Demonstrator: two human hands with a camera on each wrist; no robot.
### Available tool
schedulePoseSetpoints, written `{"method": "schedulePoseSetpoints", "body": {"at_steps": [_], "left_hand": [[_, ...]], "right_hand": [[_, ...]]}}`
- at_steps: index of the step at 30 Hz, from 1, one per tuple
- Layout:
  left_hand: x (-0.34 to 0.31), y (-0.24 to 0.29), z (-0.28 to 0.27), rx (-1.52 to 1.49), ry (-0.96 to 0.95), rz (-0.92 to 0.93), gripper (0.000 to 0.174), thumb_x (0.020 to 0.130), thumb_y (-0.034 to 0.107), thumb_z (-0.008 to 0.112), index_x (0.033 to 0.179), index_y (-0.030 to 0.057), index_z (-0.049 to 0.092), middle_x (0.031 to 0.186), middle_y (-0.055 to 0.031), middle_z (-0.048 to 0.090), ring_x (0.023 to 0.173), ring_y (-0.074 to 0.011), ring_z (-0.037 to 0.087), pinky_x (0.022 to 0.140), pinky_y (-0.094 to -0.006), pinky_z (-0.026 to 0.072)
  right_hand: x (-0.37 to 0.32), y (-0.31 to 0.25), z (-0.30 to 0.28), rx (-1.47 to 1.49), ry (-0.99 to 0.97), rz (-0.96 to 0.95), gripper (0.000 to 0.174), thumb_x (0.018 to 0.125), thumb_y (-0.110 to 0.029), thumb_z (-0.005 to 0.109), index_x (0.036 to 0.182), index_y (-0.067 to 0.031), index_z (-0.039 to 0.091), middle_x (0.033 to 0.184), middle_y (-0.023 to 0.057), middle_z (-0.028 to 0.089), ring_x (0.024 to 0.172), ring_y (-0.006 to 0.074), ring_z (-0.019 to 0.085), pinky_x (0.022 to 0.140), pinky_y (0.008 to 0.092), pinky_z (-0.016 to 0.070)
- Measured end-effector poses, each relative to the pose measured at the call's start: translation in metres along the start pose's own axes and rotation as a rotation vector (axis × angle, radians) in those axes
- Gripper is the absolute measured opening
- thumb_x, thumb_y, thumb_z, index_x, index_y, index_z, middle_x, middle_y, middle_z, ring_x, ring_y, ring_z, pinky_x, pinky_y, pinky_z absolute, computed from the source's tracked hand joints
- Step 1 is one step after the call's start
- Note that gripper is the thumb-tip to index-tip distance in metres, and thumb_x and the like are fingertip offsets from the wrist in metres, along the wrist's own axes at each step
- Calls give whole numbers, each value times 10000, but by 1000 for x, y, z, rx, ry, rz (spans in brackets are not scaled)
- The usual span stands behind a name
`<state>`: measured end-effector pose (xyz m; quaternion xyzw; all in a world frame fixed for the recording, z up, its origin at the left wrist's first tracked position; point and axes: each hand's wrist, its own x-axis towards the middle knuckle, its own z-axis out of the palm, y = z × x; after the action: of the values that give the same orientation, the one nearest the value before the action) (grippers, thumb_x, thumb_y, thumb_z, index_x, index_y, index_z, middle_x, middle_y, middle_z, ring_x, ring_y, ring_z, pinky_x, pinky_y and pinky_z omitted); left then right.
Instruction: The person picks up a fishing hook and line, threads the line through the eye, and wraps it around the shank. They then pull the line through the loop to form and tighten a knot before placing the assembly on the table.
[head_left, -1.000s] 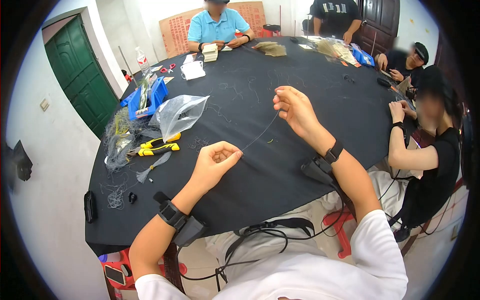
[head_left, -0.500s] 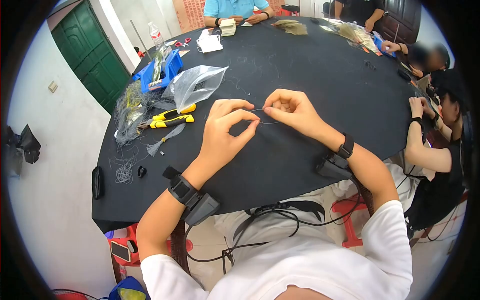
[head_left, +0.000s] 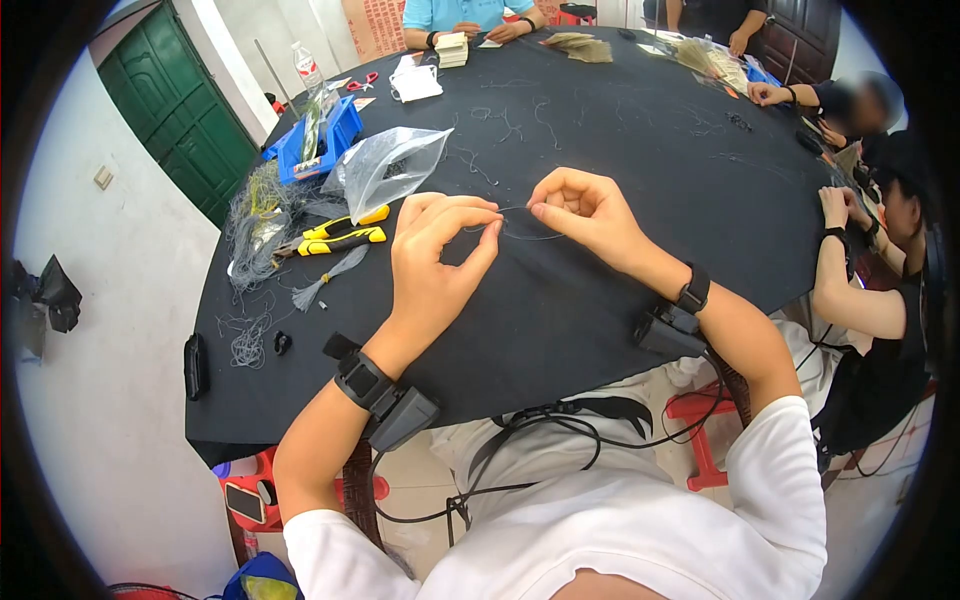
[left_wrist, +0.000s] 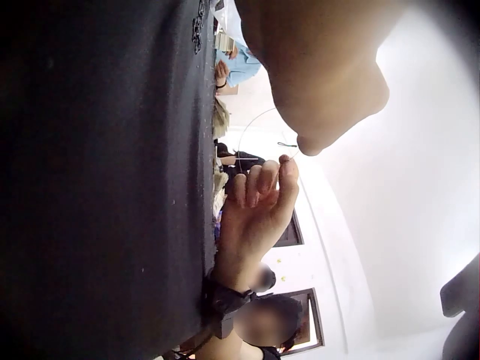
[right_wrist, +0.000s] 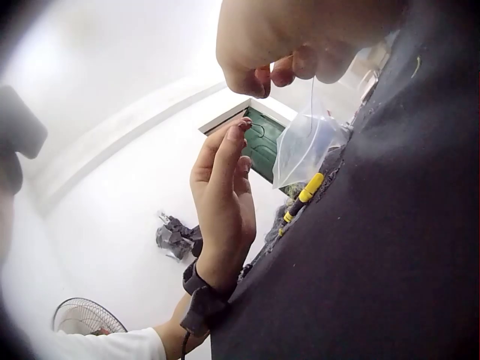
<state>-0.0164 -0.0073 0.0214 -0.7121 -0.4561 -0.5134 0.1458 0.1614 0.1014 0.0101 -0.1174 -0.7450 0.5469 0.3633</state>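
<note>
A thin, pale line (head_left: 535, 238) runs in a loose curve between both hands over the black tablecloth. My left hand (head_left: 435, 255) pinches it between thumb and fingertips. To its right, my right hand (head_left: 590, 215) pinches the line between thumb and index finger, the other fingers curled in. Only a small gap separates the two sets of fingertips. In the left wrist view the line (left_wrist: 241, 139) arcs between the hands, and a small dark loop (left_wrist: 286, 144) shows near the fingertips.
Left on the black table (head_left: 560, 330) lie yellow-handled pliers (head_left: 345, 240), a clear plastic bag (head_left: 395, 165), a blue bin (head_left: 345, 125), tangled line (head_left: 250, 235) and a tied grey bundle (head_left: 330, 280). Red scissors (head_left: 362, 82) lie farther back. Other people sit around the table.
A second ago the line was stretched slantwise between hands held farther apart. They came together and the line now bows in a curve. Since half a second ago my left hand has shifted slightly left.
</note>
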Motion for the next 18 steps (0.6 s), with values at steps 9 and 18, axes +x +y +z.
{"method": "schedulePoseSetpoints", "body": {"at_steps": [9,18], "left_hand": [[0,1,0,5,11,5,99,681,16,687,748,73,640,811,-15,655,798,-194,538,744,-299,411],[-1,1,0,-40,-29,19,116,652,14,687,721,69,612,778,-22,633,795,-206,532,734,-308,413]], "right_hand": [[-1,1,0,8,-38,4,76,858,-73,599,906,-13,596,694,-61,516,628,-7,449,580,164,357],[0,5,2,-14,-80,58,82,840,-95,614,867,-19,599,656,-63,520,559,-14,427,500,159,322]]}}
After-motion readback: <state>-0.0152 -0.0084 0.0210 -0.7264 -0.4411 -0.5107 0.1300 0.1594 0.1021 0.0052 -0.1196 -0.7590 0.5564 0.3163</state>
